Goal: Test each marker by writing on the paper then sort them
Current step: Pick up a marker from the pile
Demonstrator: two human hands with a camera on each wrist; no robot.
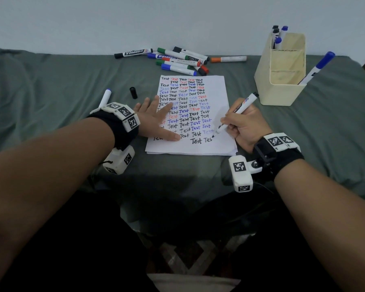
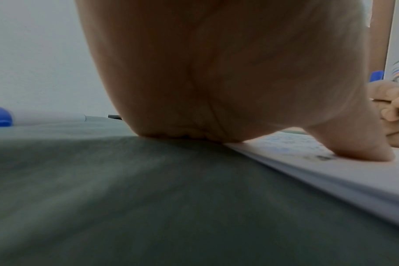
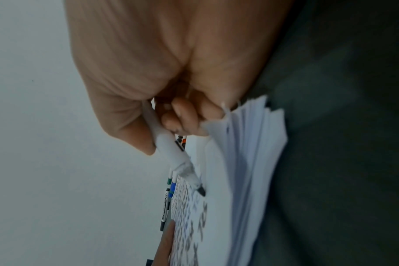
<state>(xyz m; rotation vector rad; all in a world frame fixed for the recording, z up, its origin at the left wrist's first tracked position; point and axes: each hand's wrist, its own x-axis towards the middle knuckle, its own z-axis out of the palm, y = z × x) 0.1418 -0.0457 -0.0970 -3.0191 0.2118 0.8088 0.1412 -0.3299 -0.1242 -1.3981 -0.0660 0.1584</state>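
We press our left hand (image 1: pixel 154 116) flat, fingers straight and spread, on the left side of the paper (image 1: pixel 217 144), a stack of sheets covered in rows of "Test" in black, blue and red. Our right hand (image 1: pixel 248 127) grips an uncapped black marker (image 1: pixel 236 114) in curled fingers, its tip touching the paper at an unfinished "Tes" on the bottom row. A black cap (image 1: pixel 133 92) lies just left of the paper, with a blue-ended marker (image 1: pixel 105 98) farther left. Beyond the paper's top edge sits a pile of markers (image 1: pixel 181 59). Right of the paper stands a cream organizer (image 1: pixel 282 93), holding 4 markers (image 1: pixel 277 35) in its far compartment and 1 blue-capped marker (image 1: pixel 318 66) leaning in the near compartment.
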